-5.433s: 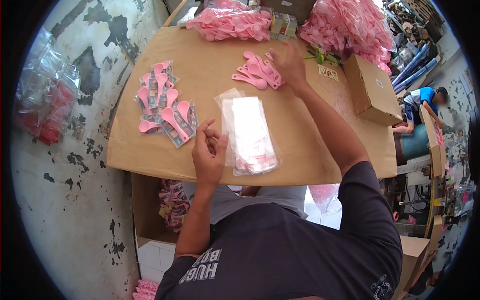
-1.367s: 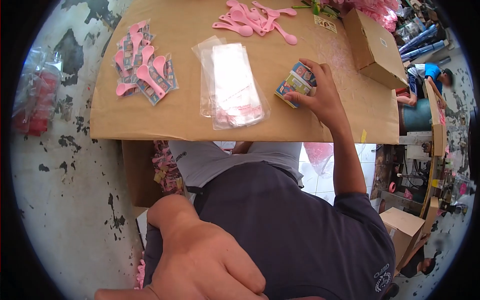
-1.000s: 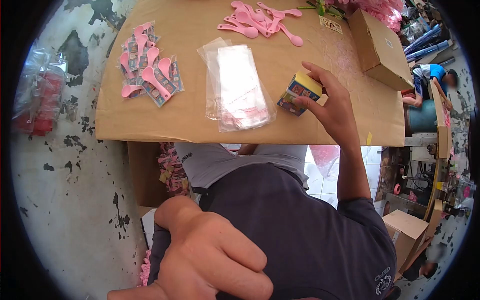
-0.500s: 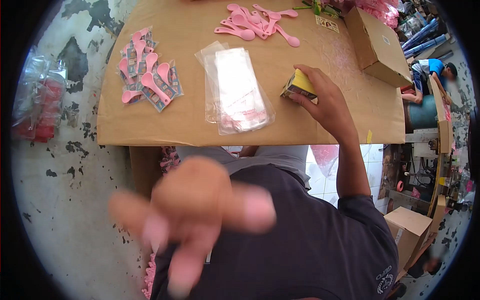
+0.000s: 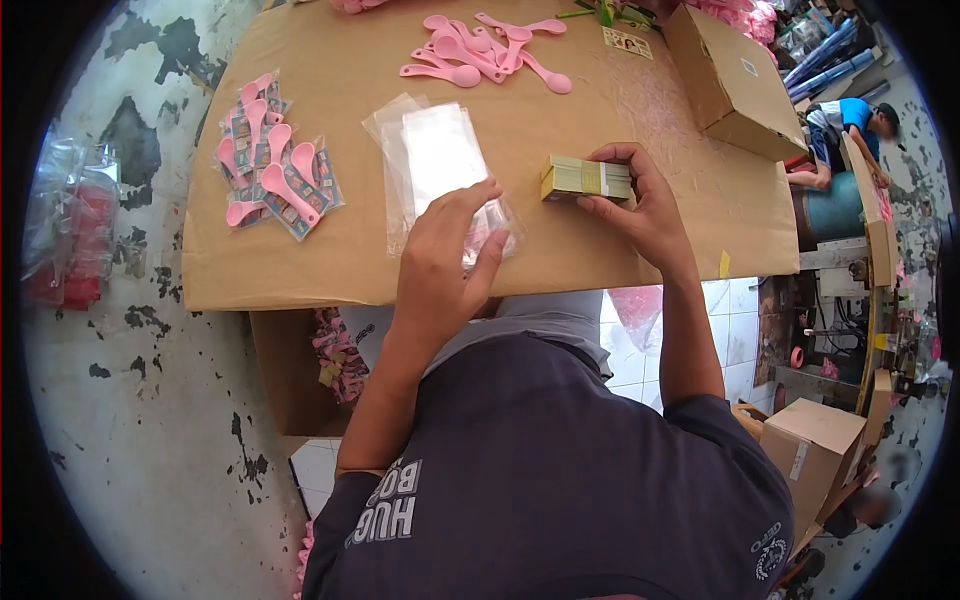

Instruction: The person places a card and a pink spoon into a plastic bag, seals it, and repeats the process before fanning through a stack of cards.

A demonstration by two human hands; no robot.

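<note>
My right hand (image 5: 655,220) grips a banded stack of small cards (image 5: 575,178) above the table, thumb in front and fingers behind; layered yellowish-green edges face me. My left hand (image 5: 440,260) rests over the lower end of a pile of clear plastic bags (image 5: 435,140), thumb apart from the fingers, holding nothing that I can see. To the left lie several pink spoons (image 5: 285,190) with printed cards in clear bags. Loose pink measuring spoons (image 5: 470,55) are heaped at the far side of the table.
A cardboard box (image 5: 735,85) stands at the table's right edge, near a small printed card (image 5: 627,42). The brown-covered table (image 5: 330,265) ends just before my body. Farther right, a person (image 5: 850,125) bends forward. More cartons (image 5: 810,440) stand at the lower right.
My left hand has come from close before the camera to the plastic bags. In my right hand the card stack has turned, showing its layered side instead of its yellow face.
</note>
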